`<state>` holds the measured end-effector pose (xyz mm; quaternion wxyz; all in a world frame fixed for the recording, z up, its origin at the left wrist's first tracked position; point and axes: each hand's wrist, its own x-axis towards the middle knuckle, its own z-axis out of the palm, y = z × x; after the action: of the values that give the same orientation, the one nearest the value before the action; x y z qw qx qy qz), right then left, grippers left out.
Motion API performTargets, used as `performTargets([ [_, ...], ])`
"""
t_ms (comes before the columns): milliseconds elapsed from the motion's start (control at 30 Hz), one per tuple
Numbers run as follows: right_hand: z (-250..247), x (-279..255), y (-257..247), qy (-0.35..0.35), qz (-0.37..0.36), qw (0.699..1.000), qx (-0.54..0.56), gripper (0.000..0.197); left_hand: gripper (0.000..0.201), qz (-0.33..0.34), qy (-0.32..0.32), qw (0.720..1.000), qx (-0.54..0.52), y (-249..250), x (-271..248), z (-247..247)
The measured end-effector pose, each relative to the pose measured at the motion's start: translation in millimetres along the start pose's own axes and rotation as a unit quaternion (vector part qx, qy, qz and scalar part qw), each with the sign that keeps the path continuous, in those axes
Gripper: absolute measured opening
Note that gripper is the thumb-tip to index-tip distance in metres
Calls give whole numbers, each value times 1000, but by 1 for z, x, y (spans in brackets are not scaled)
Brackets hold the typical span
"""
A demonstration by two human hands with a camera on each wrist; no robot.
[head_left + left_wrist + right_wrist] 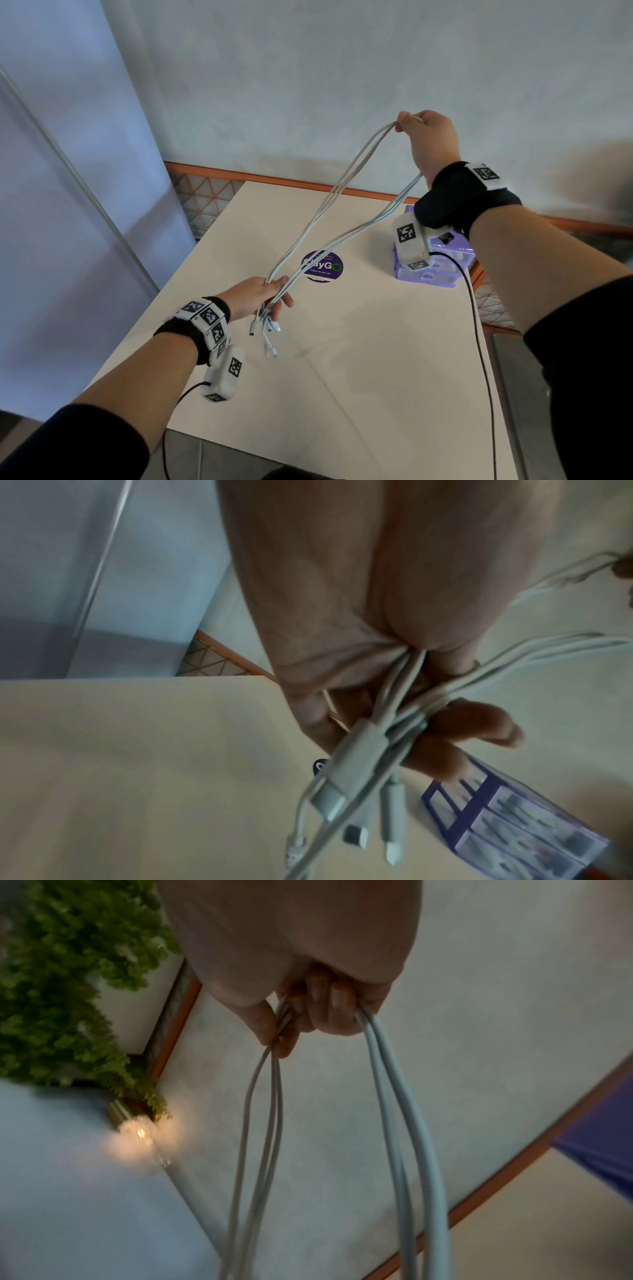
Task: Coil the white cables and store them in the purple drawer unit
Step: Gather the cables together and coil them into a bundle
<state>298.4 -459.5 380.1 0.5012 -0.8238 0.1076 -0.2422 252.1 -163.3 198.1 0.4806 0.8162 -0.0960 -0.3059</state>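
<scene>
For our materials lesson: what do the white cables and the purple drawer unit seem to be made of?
White cables: probably flexible rubbery plastic sheathing, smooth and matte; they bend in loops between the left hand and right hand.
Purple drawer unit: apparently rigid moulded plastic, with translucent drawer fronts.

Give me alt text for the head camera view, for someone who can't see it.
Two hands stretch a folded bundle of white cables above a white table: the right hand holds the looped end high, the left hand grips the plug ends low. A purple drawer unit sits at the table's far right.
</scene>
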Motion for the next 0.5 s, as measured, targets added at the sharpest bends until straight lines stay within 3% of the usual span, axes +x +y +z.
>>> performTargets([
  [233, 3, 6, 10, 11, -55, 994, -92, 24, 62, 4, 56, 992, 110, -11, 9, -4],
  [400, 4, 6, 5, 5, -47, 999, -13, 22, 63, 8, 47, 994, 99, -17, 11, -8],
  [500, 1, 0, -4, 17, -89, 996, 23, 10, 61, -4, 42, 996, 75, -29, 9, -9],
])
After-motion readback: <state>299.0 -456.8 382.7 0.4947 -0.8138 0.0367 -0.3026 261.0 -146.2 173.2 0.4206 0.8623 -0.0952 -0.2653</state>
